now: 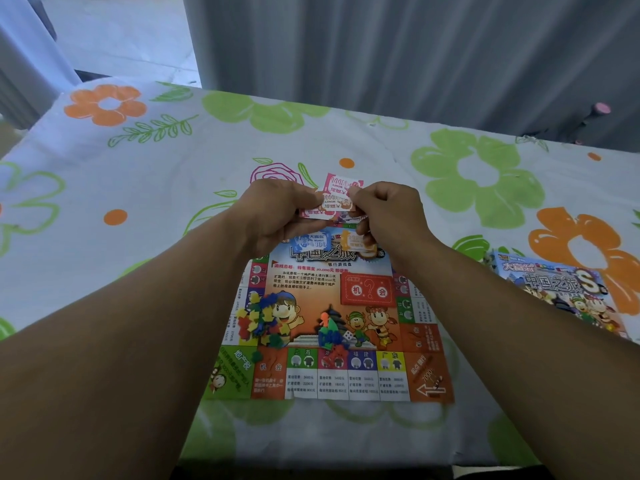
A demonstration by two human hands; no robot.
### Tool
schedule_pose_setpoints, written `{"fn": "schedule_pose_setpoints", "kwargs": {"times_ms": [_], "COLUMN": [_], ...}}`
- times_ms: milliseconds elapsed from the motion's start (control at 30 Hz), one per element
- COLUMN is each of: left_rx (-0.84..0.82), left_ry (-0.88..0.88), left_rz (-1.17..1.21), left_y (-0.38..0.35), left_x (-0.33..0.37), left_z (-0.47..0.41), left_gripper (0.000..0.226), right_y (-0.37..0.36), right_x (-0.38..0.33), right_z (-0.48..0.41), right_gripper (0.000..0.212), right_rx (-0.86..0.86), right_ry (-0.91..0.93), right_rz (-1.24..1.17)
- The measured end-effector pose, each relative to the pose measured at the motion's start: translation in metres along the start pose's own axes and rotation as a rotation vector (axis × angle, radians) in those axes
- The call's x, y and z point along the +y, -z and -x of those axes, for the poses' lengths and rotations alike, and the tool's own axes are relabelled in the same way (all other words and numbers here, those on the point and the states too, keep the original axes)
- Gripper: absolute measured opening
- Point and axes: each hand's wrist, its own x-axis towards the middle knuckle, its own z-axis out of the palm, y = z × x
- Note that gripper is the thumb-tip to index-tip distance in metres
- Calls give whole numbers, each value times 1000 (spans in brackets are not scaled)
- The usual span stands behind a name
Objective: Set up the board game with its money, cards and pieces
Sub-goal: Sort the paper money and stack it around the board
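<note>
1. Head view: the left hand and right hand each pinch a small stack of pink notes between thumb and fingers, above the far edge of the board on the bench.
2. A blue note and an orange note lie on the board just below the hands; coloured pieces sit heaped at its left.
3. The step looks like sorting money: slide off one note at a time with the thumb and lay the pink ones beside the others, not over them.

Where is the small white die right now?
Head view: the small white die lies on the colourful paper game board, near its lower middle, just right of the blue and green plastic pieces.
</note>
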Motion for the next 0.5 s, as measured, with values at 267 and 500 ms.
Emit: {"fn": "schedule_pose_setpoints", "kwargs": {"times_ms": [267, 500], "left_rx": [28, 50], "left_ry": [16, 13], "left_rz": [31, 103], "left_y": [-1, -11], "left_x": [0, 0], "left_z": [-2, -8], "left_gripper": [14, 21], "right_y": [17, 23], "right_x": [1, -8], "right_z": [-9, -6], "right_gripper": [15, 8], "right_rx": [137, 56], "right_ry": [-104, -160], "right_rz": [-207, -415]}}
